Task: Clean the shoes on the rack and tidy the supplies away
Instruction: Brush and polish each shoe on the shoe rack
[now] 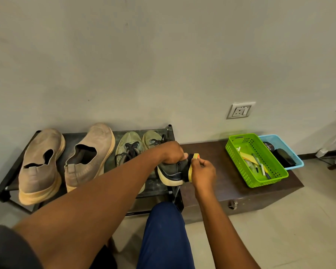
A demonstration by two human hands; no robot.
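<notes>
Shoes wait on the rack (2, 188); tan slip-ons (41, 166) sit leftmost. My left hand (172, 153) grips the dark sneaker (171, 172) above the rack's right end to steady it, while my right hand (203, 172) pinches a yellow brush (191, 170) against its heel for scrubbing.

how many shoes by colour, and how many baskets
tan slip-on shoes: 2
pale green laced shoes: 2
dark shoe in the left hand: 1
green basket: 1
blue basket: 1
total: 5 shoes, 2 baskets, 7 things
</notes>
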